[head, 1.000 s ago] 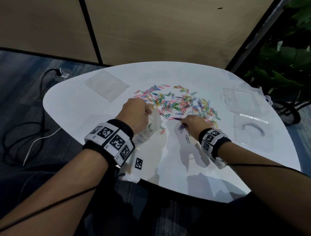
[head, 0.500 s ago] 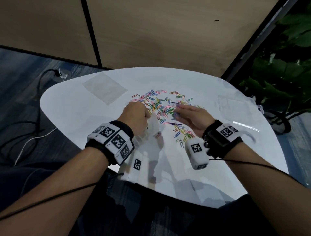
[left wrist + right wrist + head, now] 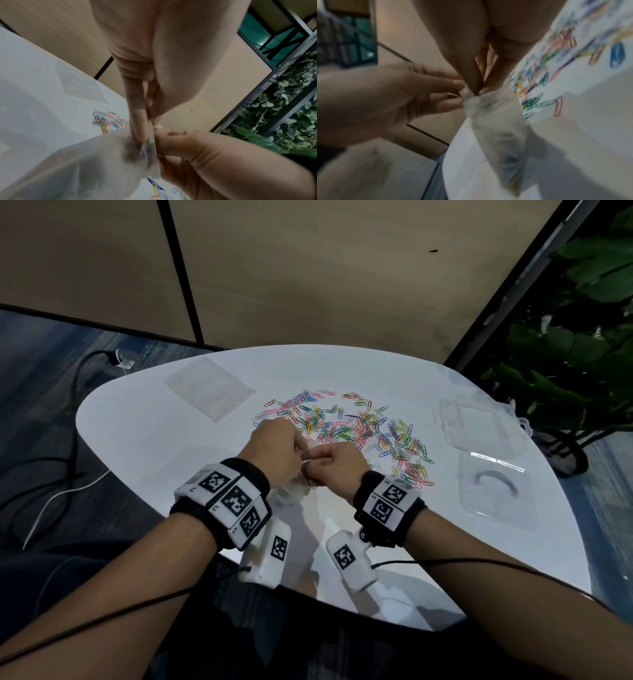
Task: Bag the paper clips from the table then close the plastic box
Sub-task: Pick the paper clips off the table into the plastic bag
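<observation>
The left hand (image 3: 274, 448) and the right hand (image 3: 334, 465) meet over the near middle of the white table (image 3: 147, 446), and both pinch the top edge of a small clear plastic bag (image 3: 294, 489) with thumb and fingers curled on it. In the head view the bag is almost hidden under the two hands; only a pale piece shows below them. The left wrist view shows more: the left hand's fingers (image 3: 137, 108) come down on the bag's mouth, the right hand (image 3: 197, 155) holds the same edge from the other side, and the cloudy bag (image 3: 94, 162) hangs toward the camera. The right wrist view, which is blurred, shows the bag (image 3: 496, 128) hanging down from the pinch, with some coloured things inside near its bottom; I cannot tell them exactly. The coloured paper clips (image 3: 359, 429) lie spread on the table just behind and to the right of the hands. Only the head view shows the open clear plastic box (image 3: 486, 460) at the right side of the table, well apart from the hands, and a flat clear bag (image 3: 210, 392) at the far left.
</observation>
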{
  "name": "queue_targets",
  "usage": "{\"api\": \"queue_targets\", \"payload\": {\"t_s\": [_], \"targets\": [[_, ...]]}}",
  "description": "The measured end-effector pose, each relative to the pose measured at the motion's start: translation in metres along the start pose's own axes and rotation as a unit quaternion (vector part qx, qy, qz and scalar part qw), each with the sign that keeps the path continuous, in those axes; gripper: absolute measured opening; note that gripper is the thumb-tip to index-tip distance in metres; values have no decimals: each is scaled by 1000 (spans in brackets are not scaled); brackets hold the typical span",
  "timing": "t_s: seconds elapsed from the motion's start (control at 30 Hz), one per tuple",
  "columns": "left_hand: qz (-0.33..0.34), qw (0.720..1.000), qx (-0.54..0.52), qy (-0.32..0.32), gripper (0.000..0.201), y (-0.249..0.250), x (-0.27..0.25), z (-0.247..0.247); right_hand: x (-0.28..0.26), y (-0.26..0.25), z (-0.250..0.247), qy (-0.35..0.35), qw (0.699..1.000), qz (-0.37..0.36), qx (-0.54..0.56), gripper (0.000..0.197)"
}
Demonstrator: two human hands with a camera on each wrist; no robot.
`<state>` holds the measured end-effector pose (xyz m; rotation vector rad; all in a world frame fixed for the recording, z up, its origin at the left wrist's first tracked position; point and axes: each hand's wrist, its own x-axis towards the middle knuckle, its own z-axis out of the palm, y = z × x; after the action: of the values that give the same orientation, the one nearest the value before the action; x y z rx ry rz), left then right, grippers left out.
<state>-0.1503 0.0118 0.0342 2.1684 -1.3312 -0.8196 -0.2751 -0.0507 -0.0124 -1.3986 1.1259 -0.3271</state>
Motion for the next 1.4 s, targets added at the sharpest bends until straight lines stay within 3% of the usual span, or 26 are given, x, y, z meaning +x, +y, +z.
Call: {"api": "queue_targets", "payload": {"t_s": [0.1,0.27,0.37,0.7,0.73,0.8,0.87,0.93,1.0,1.1,1.3,1.4], "targets": [[15,1000,4,-1,21,-1,0,-1,3,-1,-2,21,998,-21,-60,12],[23,1000,-2,-3,23,-4,2,-1,3,1,2,18,980,-75,-185,27],[25,1000,6,-5,25,-5,2,0,4,-2,2,24,963,-121,-238,21],[16,1000,22,-1,26,-6,2,-1,-2,-5,-1,-70,910,-205,-352,22],[14,1000,23,-1,27,-7,2,-1,-1,-7,-4,-83,916,-200,-337,22],[11,1000,22,7,28,-7,3,-2,3,-13,-13,-96,960,-154,-214,22],[3,1000,26,17,29,-8,2,-3,12,-11,-29,-74,984,-114,-114,20],[-6,999,26,19,31,-9,3,-3,28,-2,-48,-24,981,-107,-160,21],[-15,999,29,18,33,-10,4,-3,42,12,-66,12,935,-88,-343,26],[-17,999,39,16,34,-10,4,-5,52,40,-76,-35,840,-23,-541,44],[-22,999,40,7,30,-8,4,-11,41,79,-62,-145,749,-38,-646,65],[-25,999,42,0,31,-5,2,-11,22,90,-63,-128,706,-53,-695,67]]}}
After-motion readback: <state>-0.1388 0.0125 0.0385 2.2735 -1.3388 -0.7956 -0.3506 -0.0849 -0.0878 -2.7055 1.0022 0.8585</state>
